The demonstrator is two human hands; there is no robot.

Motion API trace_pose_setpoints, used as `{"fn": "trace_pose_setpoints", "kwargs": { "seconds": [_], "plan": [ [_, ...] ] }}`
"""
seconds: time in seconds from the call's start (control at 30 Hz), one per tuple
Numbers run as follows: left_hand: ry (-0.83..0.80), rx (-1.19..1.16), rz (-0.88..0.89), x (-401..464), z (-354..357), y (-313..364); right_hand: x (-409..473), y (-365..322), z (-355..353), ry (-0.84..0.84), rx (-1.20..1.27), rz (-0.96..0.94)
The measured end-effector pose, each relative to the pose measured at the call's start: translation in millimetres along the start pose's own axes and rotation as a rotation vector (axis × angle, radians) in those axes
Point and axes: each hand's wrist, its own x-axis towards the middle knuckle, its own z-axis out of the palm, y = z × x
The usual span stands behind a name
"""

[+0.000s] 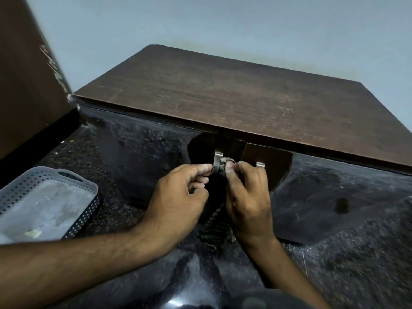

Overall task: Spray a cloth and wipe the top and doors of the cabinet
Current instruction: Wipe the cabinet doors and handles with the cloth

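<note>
A low dark cabinet fills the middle of the head view, with a brown wooden top (223,94) and glossy black doors (147,157). Two metal handles sit at the centre: the left handle (217,160) and the right handle (260,164). My left hand (178,197) pinches the left handle from its left side. My right hand (247,197) presses a bunched grey-brown cloth (224,167) against that handle; the rest of the cloth hangs down below my hands (217,228). No spray bottle is in view.
A grey perforated plastic basket (44,204) stands on the dark speckled floor at the left. A brown wooden panel (24,85) rises at the far left beside the cabinet. A pale wall stands behind the cabinet.
</note>
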Motion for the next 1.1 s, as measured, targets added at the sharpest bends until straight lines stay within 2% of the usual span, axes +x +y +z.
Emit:
{"fn": "trace_pose_setpoints", "kwargs": {
  "seconds": [0.17, 0.33, 0.47, 0.67, 0.8, 0.87, 1.1],
  "plan": [
    [0.010, 0.035, -0.028, 1, 1, 0, 11, -2, 1, 0.111, 0.057, 0.039],
    [0.032, 0.036, -0.068, 0, 1, -6, 0, -6, 0, 0.013, 0.082, 0.019],
    [0.049, 0.040, -0.109, 2, 3, -10, 20, -13, -4, 0.058, 0.124, 0.042],
    [0.103, 0.126, -0.175, 7, 4, -13, 33, -36, 13, -0.058, -0.180, -0.146],
    [0.133, 0.085, -0.150, 6, 2, -9, 31, -24, 3, 0.145, -0.151, -0.084],
    [0.145, 0.051, -0.102, 8, 2, -5, 36, -23, 6, 0.191, -0.150, -0.073],
    [0.157, 0.053, -0.153, 5, 3, -8, 21, -25, 20, 0.064, -0.272, -0.145]
  ]
}}
